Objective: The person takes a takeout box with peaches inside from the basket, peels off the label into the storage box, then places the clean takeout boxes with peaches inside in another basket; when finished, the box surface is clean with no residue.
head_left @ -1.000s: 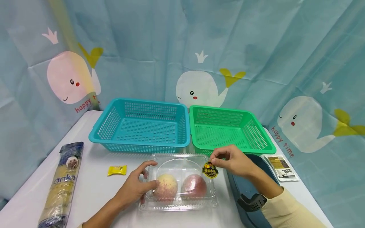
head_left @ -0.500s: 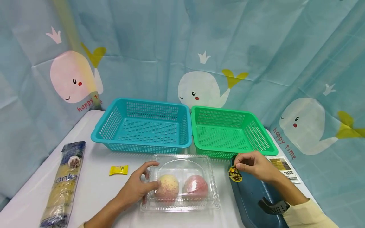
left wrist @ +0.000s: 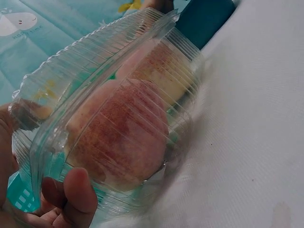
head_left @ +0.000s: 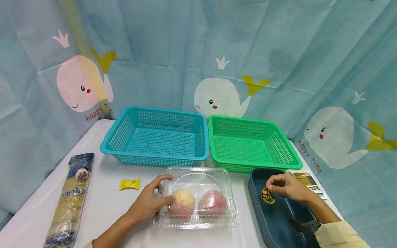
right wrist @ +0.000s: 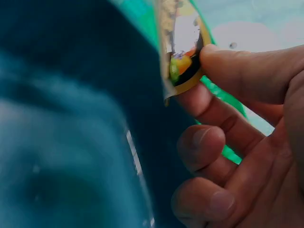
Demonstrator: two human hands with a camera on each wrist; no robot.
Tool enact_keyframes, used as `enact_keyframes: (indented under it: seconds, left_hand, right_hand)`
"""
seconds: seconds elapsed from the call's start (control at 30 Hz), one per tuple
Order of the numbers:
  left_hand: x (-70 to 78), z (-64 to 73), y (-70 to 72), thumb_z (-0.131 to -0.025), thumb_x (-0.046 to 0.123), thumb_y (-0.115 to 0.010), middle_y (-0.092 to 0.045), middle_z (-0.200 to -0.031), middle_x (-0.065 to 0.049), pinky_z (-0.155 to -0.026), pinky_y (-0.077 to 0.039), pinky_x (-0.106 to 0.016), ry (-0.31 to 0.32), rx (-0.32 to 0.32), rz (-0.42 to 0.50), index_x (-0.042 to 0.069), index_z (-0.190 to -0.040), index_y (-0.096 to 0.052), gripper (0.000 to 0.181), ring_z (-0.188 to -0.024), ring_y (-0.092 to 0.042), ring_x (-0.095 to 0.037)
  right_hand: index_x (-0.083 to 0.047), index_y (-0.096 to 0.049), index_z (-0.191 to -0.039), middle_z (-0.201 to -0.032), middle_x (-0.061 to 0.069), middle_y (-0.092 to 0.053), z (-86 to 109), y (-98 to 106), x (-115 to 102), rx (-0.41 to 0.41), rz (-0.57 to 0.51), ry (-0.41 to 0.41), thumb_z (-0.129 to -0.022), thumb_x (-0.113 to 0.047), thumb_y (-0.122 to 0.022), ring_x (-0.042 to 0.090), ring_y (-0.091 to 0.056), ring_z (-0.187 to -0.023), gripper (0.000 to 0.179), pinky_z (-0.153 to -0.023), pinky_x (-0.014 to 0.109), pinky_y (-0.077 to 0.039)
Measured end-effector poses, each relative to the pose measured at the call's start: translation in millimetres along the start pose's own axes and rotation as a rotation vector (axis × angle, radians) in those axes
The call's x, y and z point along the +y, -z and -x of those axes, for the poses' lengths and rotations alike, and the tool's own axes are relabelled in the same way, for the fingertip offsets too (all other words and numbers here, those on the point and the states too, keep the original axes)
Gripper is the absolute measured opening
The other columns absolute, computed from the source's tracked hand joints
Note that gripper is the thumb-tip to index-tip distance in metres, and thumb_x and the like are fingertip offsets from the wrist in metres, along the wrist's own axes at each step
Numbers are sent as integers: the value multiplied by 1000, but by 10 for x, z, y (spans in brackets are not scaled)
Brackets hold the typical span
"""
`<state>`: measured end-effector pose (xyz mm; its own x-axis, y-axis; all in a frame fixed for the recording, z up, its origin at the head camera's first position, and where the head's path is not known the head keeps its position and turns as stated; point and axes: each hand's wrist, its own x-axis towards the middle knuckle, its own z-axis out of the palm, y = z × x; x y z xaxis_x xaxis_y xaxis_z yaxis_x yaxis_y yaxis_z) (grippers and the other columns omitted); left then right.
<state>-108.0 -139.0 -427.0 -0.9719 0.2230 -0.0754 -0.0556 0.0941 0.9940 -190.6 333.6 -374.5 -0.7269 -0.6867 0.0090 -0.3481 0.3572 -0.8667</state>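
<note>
A clear plastic clamshell fruit box (head_left: 196, 226) sits closed on the table with two peaches inside, a yellow-pink peach (head_left: 182, 204) on the left and a redder peach (head_left: 213, 202) on the right. My left hand (head_left: 147, 200) grips the box's left end, thumb on the lid; the left wrist view shows its fingers (left wrist: 80, 190) curled at that end. Between thumb and forefinger my right hand (head_left: 289, 187) pinches a round black-and-gold sticker (head_left: 267, 196). It hangs over a dark blue tray (head_left: 262, 217). Close up, the right wrist view shows the sticker's fruit print.
Behind stand a blue basket (head_left: 155, 159) and a green basket (head_left: 254, 164) side by side. Left on the table lie a long noodle-like packet (head_left: 69, 203) and a small yellow wrapped sweet (head_left: 129, 184). A white-and-brown packet (head_left: 310, 182) lies past the tray. A printed curtain (head_left: 155, 51) hangs behind.
My right hand has carried the sticker from the box's upper right edge rightward, over the dark blue tray. My left hand still holds the box in place.
</note>
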Motion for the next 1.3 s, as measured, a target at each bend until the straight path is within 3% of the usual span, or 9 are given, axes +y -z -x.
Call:
enact_keyframes:
  seconds: [0.2,0.63,0.97,1.13,1.3]
  left_hand:
    - [0,-2,2,-83,15,-76,-29,-99,-17,-33,-45,-32,8,4,-7,16,-136,-48,60,-40,-33,-11]
    - [12,7,-9,-82,16,-76,-31,-99,-17,-35,-45,-29,26,25,-33,16,-136,-48,61,-44,-34,-12]
    - [11,5,-1,-82,15,-77,-30,-99,-17,-34,-45,-31,24,12,-17,15,-136,-47,62,-42,-34,-12]
    - [20,2,3,-82,16,-77,-30,-99,-17,-34,-45,-30,24,13,-20,16,-136,-47,62,-43,-34,-11]
    - [19,11,0,-82,17,-77,-30,-100,-17,-34,-45,-31,29,11,-20,15,-136,-47,62,-43,-34,-11]
  right_hand:
    - [-7,-67,-92,-74,8,-58,28,-3,211,-23,74,-93,-95,-5,-59,11,-46,-58,8,-47,28,-41]
    - [-6,-69,-86,-80,0,-64,60,-85,421,-52,175,-98,-91,-3,-64,7,-54,-69,8,-56,25,-47]
    - [-12,-69,-88,-79,-5,-61,77,-86,388,32,358,-174,-88,-10,-70,8,-53,-67,3,-56,25,-45]
    - [-12,-68,-93,-82,-7,-56,96,-55,272,142,479,-146,-87,-12,-72,9,-49,-64,6,-53,26,-44]
    - [-6,-69,-98,-84,-3,-57,127,4,62,222,470,-130,-89,-13,-70,11,-50,-63,11,-52,26,-44]
